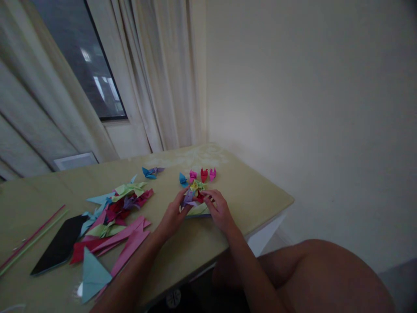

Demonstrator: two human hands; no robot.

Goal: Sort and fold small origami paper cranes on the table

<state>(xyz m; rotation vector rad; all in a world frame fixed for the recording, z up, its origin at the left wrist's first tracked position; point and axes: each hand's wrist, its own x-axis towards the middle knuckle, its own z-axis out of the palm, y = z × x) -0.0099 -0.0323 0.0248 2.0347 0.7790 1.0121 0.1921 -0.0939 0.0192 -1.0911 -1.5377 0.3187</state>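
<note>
Small folded paper pieces are bunched between my two hands near the front edge of the table. My left hand [173, 216] is curled at the left side of the bunch, its thumb and fingers around a purple folded paper piece [189, 198]. From the right, my right hand [219, 209] pinches at a red folded paper piece [199, 197]. A yellow folded piece [194, 186] sits just beyond the fingertips. Under the bunch lies a flat pale green paper [198, 210] with a dark blue edge. The fingers partly cover the pieces, so their exact shapes are hidden.
Small origami figures stand behind my hands, among them a blue one [183, 179] and a red one [203, 174]. To the left lie a heap of folded papers [122, 208], a black phone-like slab [60, 245] and two thin strips [35, 237]. A wall [312, 108] borders the right side.
</note>
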